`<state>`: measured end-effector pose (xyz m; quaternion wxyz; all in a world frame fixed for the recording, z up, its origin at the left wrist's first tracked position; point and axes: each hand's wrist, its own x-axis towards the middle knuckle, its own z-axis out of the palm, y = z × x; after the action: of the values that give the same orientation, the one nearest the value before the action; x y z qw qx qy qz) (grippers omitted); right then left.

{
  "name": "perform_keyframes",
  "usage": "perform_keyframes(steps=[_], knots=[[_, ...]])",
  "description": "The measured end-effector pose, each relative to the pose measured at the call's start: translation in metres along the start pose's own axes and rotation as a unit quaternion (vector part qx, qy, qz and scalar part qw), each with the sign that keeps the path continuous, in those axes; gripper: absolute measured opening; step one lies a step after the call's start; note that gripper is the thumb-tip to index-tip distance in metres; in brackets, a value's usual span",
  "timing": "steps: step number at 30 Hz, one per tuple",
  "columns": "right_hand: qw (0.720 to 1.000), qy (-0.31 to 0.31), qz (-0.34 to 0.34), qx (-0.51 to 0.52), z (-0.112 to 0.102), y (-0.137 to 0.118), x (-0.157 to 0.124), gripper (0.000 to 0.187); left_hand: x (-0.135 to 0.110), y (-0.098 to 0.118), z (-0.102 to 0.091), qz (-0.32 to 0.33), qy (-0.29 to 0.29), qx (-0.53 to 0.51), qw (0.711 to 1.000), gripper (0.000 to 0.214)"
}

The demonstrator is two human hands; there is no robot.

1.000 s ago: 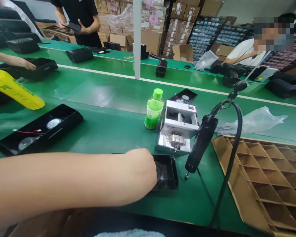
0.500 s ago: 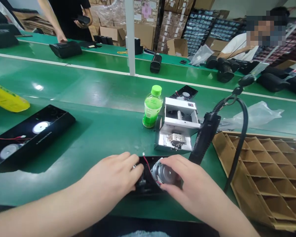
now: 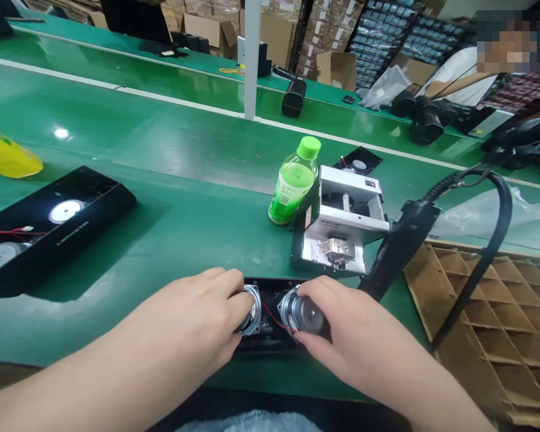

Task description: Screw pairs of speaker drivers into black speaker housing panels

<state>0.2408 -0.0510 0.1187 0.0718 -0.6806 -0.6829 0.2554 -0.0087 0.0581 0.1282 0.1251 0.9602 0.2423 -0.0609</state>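
A small black speaker housing (image 3: pixel 270 342) lies at the near edge of the green bench. My left hand (image 3: pixel 202 318) is closed round a round metal speaker driver (image 3: pixel 252 317) at the housing's left side. My right hand (image 3: pixel 342 330) grips a second speaker driver (image 3: pixel 302 313) on the right side. A thin red wire (image 3: pixel 274 318) runs between the two drivers.
A green bottle (image 3: pixel 292 183) and a white metal fixture (image 3: pixel 342 222) stand just behind the housing. A black electric screwdriver (image 3: pixel 400 246) hangs on its cable to the right, over a cardboard divider tray (image 3: pixel 499 312). A long black speaker panel (image 3: pixel 49 228) lies at left, a yellow bag (image 3: pixel 4 157) beyond it.
My right hand came in with a speaker driver, and both hands now hold drivers over the housing. The view has tilted down and shifted slightly left.
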Motion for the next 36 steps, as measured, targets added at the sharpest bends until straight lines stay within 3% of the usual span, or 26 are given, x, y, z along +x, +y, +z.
perform_keyframes(steps=[3,5,7,9,13,15,19,22,25,27,29,31,33,36], knots=[[0.981,0.072,0.013,0.179,-0.011,0.005,-0.011,0.032,-0.004,0.0,-0.008,0.004,0.01,-0.019,1.0,0.022],[0.923,0.128,0.002,0.363,-0.009,0.012,-0.015,0.027,0.0,0.004,-0.01,0.019,-0.019,-0.018,0.999,0.022],[0.864,0.139,-0.009,0.484,-0.002,0.017,-0.017,0.025,0.006,0.006,-0.01,0.038,-0.039,-0.013,0.998,0.023],[0.841,0.128,-0.006,0.526,0.005,0.019,-0.018,0.025,0.011,0.007,-0.008,0.05,-0.028,-0.011,0.998,0.022],[0.839,0.116,0.017,0.531,0.007,0.014,-0.019,0.03,0.018,0.0,0.008,0.056,0.002,-0.003,0.998,0.026],[0.851,0.098,0.03,0.515,0.005,0.011,-0.019,0.038,0.019,-0.002,0.017,0.059,-0.01,0.011,0.998,0.03],[0.92,0.124,-0.003,0.371,0.01,0.008,-0.018,0.053,0.015,-0.005,0.021,0.054,-0.037,0.006,0.998,0.041],[0.945,0.188,-0.044,0.265,0.016,0.005,-0.016,0.057,0.009,-0.005,0.012,0.02,0.038,-0.117,0.992,0.045],[0.955,0.225,-0.098,0.167,0.017,-0.003,-0.016,0.049,0.007,0.0,0.008,-0.027,0.13,-0.338,0.932,0.052],[0.956,0.228,-0.138,0.119,0.016,-0.009,-0.015,0.045,0.008,0.008,0.01,-0.017,0.175,-0.428,0.886,0.033],[0.956,0.226,-0.165,0.084,0.014,-0.015,-0.015,0.041,0.008,0.02,0.016,0.026,0.263,-0.374,0.889,0.02],[0.96,0.219,-0.172,0.038,0.013,-0.018,-0.016,0.039,0.005,0.034,0.02,0.067,0.336,-0.192,0.919,0.028],[0.965,0.209,-0.161,-0.017,0.011,-0.017,-0.016,0.038,-0.002,0.047,0.022,0.088,0.368,-0.035,0.925,0.027],[0.963,0.214,-0.143,-0.076,0.008,-0.011,-0.015,0.032,-0.01,0.05,0.021,0.094,0.388,-0.031,0.916,0.021]])
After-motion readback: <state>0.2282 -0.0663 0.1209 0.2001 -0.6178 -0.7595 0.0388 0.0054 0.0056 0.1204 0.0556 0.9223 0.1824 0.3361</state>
